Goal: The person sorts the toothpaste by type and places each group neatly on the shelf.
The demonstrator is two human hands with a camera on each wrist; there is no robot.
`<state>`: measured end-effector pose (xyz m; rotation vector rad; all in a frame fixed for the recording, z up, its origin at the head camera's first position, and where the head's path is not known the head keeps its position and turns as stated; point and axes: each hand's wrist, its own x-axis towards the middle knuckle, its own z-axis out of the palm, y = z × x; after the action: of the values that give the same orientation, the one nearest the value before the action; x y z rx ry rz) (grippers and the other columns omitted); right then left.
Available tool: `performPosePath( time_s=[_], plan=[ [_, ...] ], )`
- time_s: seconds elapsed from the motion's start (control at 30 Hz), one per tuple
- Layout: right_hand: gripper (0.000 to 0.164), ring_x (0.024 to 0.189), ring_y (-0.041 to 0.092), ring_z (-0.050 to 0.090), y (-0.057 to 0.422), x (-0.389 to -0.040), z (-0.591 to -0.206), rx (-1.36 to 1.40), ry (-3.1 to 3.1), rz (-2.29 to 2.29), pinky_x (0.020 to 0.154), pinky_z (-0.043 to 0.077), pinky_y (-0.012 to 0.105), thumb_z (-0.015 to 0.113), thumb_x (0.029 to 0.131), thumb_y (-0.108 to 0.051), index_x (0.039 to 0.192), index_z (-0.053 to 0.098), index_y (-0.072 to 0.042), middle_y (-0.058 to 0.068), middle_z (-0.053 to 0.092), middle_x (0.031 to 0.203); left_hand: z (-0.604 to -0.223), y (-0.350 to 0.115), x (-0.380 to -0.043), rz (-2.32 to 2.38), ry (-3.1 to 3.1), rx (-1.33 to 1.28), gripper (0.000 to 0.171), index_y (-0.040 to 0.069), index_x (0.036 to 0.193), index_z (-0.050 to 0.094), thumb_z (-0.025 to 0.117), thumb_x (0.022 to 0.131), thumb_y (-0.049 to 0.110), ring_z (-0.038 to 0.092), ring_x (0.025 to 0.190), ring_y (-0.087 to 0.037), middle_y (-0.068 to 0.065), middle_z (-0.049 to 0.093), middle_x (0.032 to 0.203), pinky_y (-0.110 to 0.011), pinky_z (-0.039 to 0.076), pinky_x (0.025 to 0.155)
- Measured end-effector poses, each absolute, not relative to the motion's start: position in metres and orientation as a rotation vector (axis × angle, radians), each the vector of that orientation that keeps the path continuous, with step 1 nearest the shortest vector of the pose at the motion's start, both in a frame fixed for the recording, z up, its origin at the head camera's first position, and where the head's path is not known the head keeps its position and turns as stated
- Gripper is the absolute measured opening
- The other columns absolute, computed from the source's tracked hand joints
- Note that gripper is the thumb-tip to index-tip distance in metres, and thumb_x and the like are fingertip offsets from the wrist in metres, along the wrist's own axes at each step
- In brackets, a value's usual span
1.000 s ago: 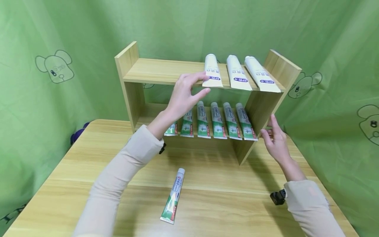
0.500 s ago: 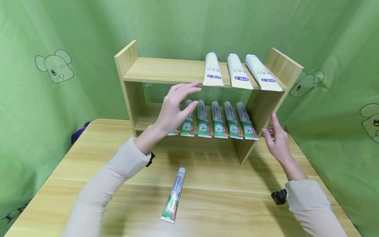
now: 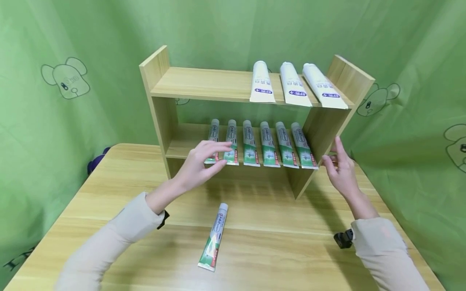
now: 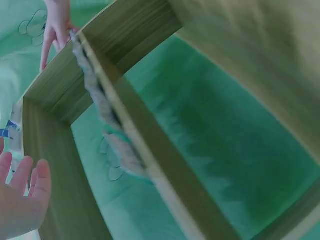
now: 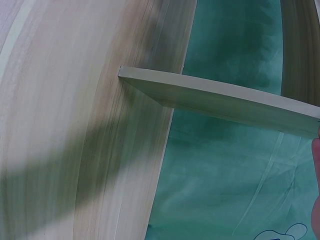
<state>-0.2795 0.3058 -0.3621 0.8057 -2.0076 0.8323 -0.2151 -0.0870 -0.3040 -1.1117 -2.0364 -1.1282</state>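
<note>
In the head view my left hand [image 3: 198,166] hovers in front of the wooden rack's [image 3: 196,98] middle shelf, thumb apart from its loosely bent fingers, nothing held. It overlaps the two leftmost of several green-and-silver toothpaste tubes [image 3: 269,145] lying in a row there. Another toothpaste tube [image 3: 214,238] lies on the table, cap towards the rack. My right hand [image 3: 341,173] rests against the front edge of the rack's right side panel, index finger straight along it and thumb tip at the edge. The left wrist view shows this right hand [image 4: 57,22] at the panel too.
On the top shelf's right half lie three white toothpaste tubes [image 3: 292,85], flat ends jutting over the front edge. The rack stands towards the back of the wooden table [image 3: 269,250]. A green curtain [image 3: 214,32] hangs behind and at both sides.
My left hand has left the leftmost white toothpaste tube on the top shelf and come down leftwards, in front of the middle shelf. My right hand stays at the side panel.
</note>
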Motion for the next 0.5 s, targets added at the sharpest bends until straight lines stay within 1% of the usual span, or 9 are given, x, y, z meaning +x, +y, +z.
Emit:
performPosePath(
  time_s=[0.07, 0.17, 0.27, 0.37, 0.5],
  plan=[
    [0.075, 0.083, -0.019, 0.046, 0.306, -0.279, -0.362, 0.803, -2.011, 0.836, 0.066, 0.042, -0.006, 0.055, 0.081, 0.016, 0.144, 0.022, -0.008, 0.028, 0.052, 0.098, -0.310, -0.090, -0.211, -1.172, -2.081, -1.095, 0.027, -0.002, 0.107, 0.062, 0.064, 0.080, 0.000, 0.053, 0.100, -0.026, -0.016, 0.062, 0.115, -0.037, 0.056, 0.073],
    [0.077, 0.083, -0.019, 0.046, 0.305, -0.278, -0.363, 0.803, -2.015, 0.843, 0.066, 0.042, -0.006, 0.055, 0.080, 0.017, 0.144, 0.022, -0.009, 0.027, 0.052, 0.097, -0.318, -0.094, -0.203, -1.269, -2.176, -1.051, 0.027, 0.000, 0.109, 0.061, 0.063, 0.082, 0.002, 0.054, 0.100, -0.024, -0.013, 0.063, 0.114, -0.032, 0.056, 0.075],
    [0.079, 0.083, -0.018, 0.045, 0.304, -0.279, -0.363, 0.806, -2.013, 0.838, 0.066, 0.042, -0.005, 0.055, 0.079, 0.019, 0.144, 0.022, -0.009, 0.027, 0.052, 0.097, -0.324, -0.099, -0.193, -1.404, -2.283, -1.002, 0.027, 0.002, 0.112, 0.061, 0.061, 0.085, 0.004, 0.054, 0.105, -0.021, -0.010, 0.062, 0.117, -0.027, 0.055, 0.078],
    [0.080, 0.083, -0.017, 0.045, 0.304, -0.280, -0.362, 0.811, -2.008, 0.835, 0.066, 0.043, -0.005, 0.056, 0.078, 0.019, 0.145, 0.023, -0.010, 0.027, 0.053, 0.097, -0.330, -0.104, -0.184, -1.530, -2.378, -0.944, 0.027, 0.005, 0.114, 0.060, 0.059, 0.087, 0.007, 0.054, 0.108, -0.019, -0.008, 0.061, 0.119, -0.027, 0.055, 0.079],
    [0.080, 0.083, -0.017, 0.046, 0.306, -0.280, -0.362, 0.815, -2.004, 0.845, 0.065, 0.043, -0.004, 0.056, 0.078, 0.019, 0.145, 0.023, -0.013, 0.027, 0.054, 0.097, -0.339, -0.112, -0.177, -1.636, -2.483, -0.868, 0.027, 0.004, 0.116, 0.060, 0.058, 0.089, 0.008, 0.058, 0.102, -0.020, -0.009, 0.060, 0.120, -0.027, 0.057, 0.076]
  ],
)
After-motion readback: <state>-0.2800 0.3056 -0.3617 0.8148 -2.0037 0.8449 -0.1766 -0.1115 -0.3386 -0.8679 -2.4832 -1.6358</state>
